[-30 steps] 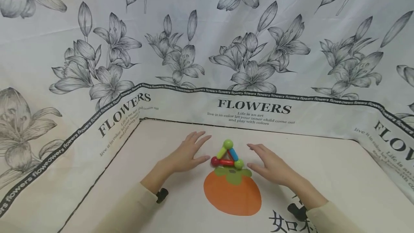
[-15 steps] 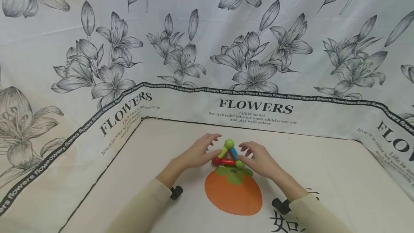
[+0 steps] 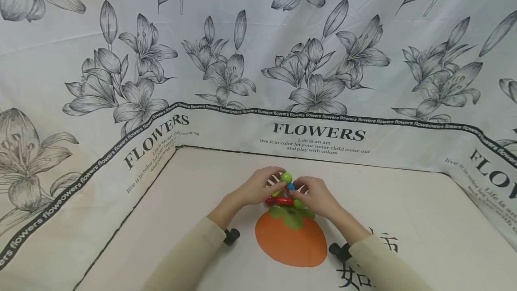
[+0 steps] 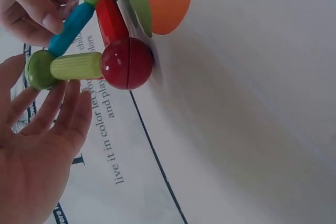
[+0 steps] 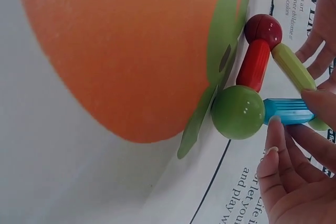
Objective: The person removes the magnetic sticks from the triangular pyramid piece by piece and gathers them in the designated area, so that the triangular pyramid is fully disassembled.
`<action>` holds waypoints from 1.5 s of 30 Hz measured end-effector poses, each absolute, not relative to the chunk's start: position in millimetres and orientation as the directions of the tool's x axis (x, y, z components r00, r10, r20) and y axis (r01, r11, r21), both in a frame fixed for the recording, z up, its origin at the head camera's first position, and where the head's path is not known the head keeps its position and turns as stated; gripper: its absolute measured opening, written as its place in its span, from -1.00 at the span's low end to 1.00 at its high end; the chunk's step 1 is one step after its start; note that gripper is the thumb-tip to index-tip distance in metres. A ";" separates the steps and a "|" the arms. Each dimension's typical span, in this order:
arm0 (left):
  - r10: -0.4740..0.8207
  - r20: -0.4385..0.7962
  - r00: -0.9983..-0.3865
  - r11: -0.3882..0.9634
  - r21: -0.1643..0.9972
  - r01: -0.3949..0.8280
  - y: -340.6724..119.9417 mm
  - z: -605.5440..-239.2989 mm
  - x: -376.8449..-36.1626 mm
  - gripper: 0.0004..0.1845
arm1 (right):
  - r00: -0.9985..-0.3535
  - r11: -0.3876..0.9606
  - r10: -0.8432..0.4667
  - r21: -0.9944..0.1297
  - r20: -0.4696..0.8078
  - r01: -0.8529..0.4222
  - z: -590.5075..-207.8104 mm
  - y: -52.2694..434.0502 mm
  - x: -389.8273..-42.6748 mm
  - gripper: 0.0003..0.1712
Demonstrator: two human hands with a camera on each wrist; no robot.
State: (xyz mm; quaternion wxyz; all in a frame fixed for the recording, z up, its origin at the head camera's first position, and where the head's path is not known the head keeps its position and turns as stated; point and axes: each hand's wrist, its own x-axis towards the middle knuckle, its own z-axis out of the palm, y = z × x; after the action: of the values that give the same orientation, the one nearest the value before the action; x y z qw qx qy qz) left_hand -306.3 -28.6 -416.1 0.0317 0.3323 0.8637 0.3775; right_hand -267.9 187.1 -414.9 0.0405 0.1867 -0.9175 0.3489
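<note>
While I watch from the head camera, my left hand (image 3: 258, 188) and right hand (image 3: 317, 196) close in from either side on a small triangle of plastic toy rods and balls (image 3: 285, 192) standing upright on the cloth-covered bench (image 3: 404, 219). The left wrist view shows my left hand's fingers (image 4: 58, 114) straight and relaxed, their tips touching the yellow-green ribbed rod (image 4: 76, 66) and the green ball at the top (image 4: 39, 70); nothing is gripped there. My right hand's fingers (image 5: 281, 145) curl round the blue ribbed rod (image 5: 286, 109), pinching it just beside the glossy green ball at the lower corner (image 5: 238, 112).

Outward from the hands, the triangle's base is a red rod (image 5: 254, 64) that joins that lower green ball to a dark red ball (image 4: 127, 63). The toy stands at the leafy top of a large orange persimmon printed on the bench cloth (image 3: 291, 241). Behind it rises a white backdrop cloth with grey lilies and the word FLOWERS (image 3: 318, 132). Cream sleeves (image 3: 190, 255) cover both my forearms.
</note>
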 end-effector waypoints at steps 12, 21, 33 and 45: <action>0.598 0.218 -0.771 0.502 0.648 0.573 -16.1 -416.2 -313.7 -0.68 | -0.938 0.703 -0.294 -0.622 0.186 -0.343 -418.5 182.8 -275.8 -0.86; 0.553 0.204 -0.808 0.533 0.659 0.531 -19.9 -415.1 -313.3 -0.70 | -0.938 0.720 -0.301 -0.603 0.175 -0.343 -414.6 182.2 -271.4 -0.84; 0.515 0.176 -0.839 0.529 0.705 0.473 -28.8 -413.1 -312.8 -0.70 | -0.946 0.713 -0.275 -0.623 0.173 -0.321 -413.7 194.9 -262.7 -0.83; 0.452 0.115 -0.885 0.524 0.768 0.367 -36.1 -414.7 -310.3 -0.64 | -0.931 0.702 -0.307 -0.613 0.196 -0.361 -409.5 210.6 -260.9 -0.89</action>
State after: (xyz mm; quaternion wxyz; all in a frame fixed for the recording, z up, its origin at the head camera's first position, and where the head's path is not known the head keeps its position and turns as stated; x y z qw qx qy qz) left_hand -310.3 -36.1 -414.7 0.0495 0.2349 0.8716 0.4274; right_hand -260.9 210.6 -409.5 0.0396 0.1812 -0.9218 0.3405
